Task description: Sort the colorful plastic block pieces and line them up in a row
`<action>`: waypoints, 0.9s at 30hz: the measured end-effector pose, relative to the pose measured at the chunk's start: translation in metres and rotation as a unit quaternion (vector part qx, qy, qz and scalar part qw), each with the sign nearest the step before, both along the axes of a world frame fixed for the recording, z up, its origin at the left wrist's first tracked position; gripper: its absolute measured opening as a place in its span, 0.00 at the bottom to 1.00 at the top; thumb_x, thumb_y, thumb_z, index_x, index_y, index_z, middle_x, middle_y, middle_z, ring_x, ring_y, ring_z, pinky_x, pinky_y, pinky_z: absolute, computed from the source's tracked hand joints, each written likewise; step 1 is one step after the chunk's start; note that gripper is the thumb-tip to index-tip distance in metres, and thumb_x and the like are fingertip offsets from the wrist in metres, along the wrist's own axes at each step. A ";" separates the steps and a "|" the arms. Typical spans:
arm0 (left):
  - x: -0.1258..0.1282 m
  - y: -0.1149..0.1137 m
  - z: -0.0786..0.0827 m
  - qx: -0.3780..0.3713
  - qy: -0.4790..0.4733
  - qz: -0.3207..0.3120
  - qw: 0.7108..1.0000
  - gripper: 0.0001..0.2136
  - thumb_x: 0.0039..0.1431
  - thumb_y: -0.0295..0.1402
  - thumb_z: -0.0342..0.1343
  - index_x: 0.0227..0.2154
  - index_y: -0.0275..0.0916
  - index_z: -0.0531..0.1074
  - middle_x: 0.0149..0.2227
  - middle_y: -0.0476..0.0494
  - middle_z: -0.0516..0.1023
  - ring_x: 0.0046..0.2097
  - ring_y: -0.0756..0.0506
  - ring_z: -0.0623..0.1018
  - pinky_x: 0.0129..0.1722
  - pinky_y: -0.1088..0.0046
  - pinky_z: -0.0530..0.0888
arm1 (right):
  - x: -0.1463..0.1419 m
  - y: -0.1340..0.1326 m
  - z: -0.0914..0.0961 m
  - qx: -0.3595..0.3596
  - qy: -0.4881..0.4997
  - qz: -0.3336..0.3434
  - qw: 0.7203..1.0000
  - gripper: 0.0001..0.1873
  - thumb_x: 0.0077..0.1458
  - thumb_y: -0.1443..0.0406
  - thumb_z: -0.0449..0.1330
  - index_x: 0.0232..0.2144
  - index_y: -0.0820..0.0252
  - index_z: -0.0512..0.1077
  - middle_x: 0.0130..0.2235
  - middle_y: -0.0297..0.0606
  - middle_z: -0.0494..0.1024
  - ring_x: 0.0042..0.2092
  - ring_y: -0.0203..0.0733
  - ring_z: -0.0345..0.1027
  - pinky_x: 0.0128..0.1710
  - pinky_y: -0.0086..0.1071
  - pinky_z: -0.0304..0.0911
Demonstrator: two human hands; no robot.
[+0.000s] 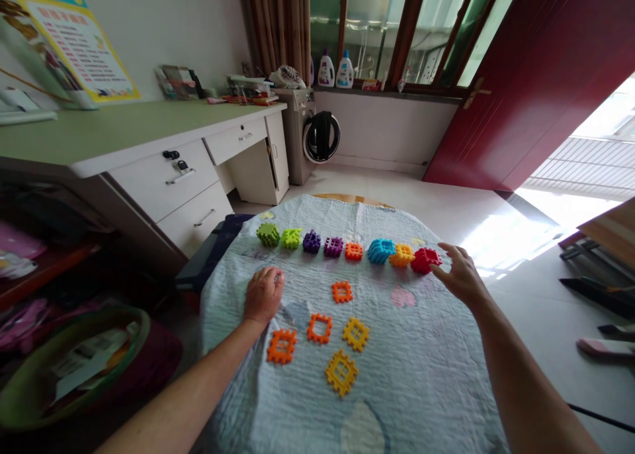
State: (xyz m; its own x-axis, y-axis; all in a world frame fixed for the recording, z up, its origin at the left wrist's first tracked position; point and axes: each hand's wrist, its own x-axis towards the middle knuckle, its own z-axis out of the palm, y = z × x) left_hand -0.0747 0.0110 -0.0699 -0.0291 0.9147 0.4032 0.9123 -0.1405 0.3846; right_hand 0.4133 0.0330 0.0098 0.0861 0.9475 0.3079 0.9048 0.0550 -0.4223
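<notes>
A row of toothed plastic squares, stacked by colour, runs across the far part of the cloth: dark green (pixel 268 235), light green (pixel 291 238), dark purple (pixel 312 241), purple (pixel 334 246), red-orange (pixel 354 251), blue (pixel 381 250), yellow-orange (pixel 401 255) and red (pixel 425 261). My right hand (pixel 460 274) is beside the red stack's right end, thumb and fingers apart. My left hand (pixel 264 295) rests on the cloth with its fingers curled in. Closer to me lie loose orange squares (pixel 281 346) and two yellow squares (pixel 342 372).
A pale blue patterned cloth (pixel 411 361) covers the round table. At the left stand a desk (pixel 149 130) with drawers and a bin (pixel 143 348) holding papers. Beyond are a washing machine (pixel 297 136) with its door open and a red door (pixel 520 77).
</notes>
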 end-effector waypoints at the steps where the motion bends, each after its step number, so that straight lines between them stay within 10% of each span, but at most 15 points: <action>1: 0.000 0.000 0.001 -0.002 0.001 0.000 1.000 0.12 0.64 0.36 0.44 0.37 0.40 0.71 0.42 0.38 0.78 0.46 0.39 0.75 0.50 0.59 0.70 | -0.011 -0.014 -0.004 0.014 0.021 0.012 1.000 0.28 0.52 0.56 0.57 0.55 0.58 0.68 0.54 0.51 0.70 0.52 0.55 0.67 0.50 0.47 0.66; 7: 0.003 -0.002 0.005 -0.012 0.001 0.005 1.000 0.08 0.61 0.33 0.48 0.35 0.40 0.72 0.43 0.39 0.78 0.46 0.38 0.74 0.50 0.59 0.70 | -0.090 -0.076 -0.050 -0.026 0.102 0.108 0.989 0.17 0.51 0.63 0.53 0.44 0.55 0.72 0.48 0.43 0.74 0.50 0.48 0.69 0.53 0.45 0.64; 13: 0.005 -0.004 0.007 -0.020 -0.001 0.010 1.000 0.07 0.55 0.28 0.51 0.35 0.40 0.72 0.43 0.39 0.78 0.47 0.38 0.74 0.51 0.59 0.70 | -0.131 -0.090 -0.078 -0.025 0.036 0.054 0.998 0.14 0.53 0.64 0.53 0.41 0.56 0.73 0.48 0.44 0.74 0.55 0.52 0.63 0.56 0.47 0.59; 17: 0.005 -0.004 0.007 -0.021 -0.003 0.007 1.000 0.07 0.54 0.27 0.51 0.34 0.40 0.72 0.43 0.39 0.77 0.47 0.38 0.74 0.50 0.60 0.70 | -0.141 -0.096 -0.064 -0.023 0.027 0.034 0.999 0.14 0.53 0.65 0.53 0.41 0.56 0.73 0.47 0.43 0.73 0.51 0.51 0.64 0.54 0.46 0.60; 23: 0.005 -0.005 0.008 -0.018 -0.009 0.004 1.000 0.07 0.54 0.27 0.52 0.34 0.40 0.73 0.43 0.39 0.77 0.47 0.38 0.73 0.50 0.60 0.70 | -0.201 -0.152 -0.016 -0.138 0.034 0.227 0.963 0.10 0.52 0.60 0.63 0.36 0.55 0.70 0.41 0.39 0.73 0.44 0.46 0.65 0.45 0.39 0.62; 27: 0.005 -0.005 0.009 -0.020 -0.011 0.005 1.000 0.07 0.53 0.26 0.52 0.34 0.40 0.73 0.43 0.39 0.77 0.47 0.38 0.73 0.50 0.60 0.70 | -0.236 -0.180 -0.013 -0.202 -0.018 0.220 0.954 0.15 0.46 0.62 0.68 0.36 0.55 0.69 0.42 0.39 0.73 0.44 0.48 0.65 0.44 0.40 0.62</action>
State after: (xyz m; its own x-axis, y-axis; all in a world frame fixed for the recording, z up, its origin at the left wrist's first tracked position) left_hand -0.0694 0.0055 -0.0607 -0.0475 0.9293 0.3663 0.9049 -0.1152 0.4097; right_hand 0.1770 -0.1474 -0.0028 -0.3510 0.9316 -0.0945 0.8463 0.2724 -0.4579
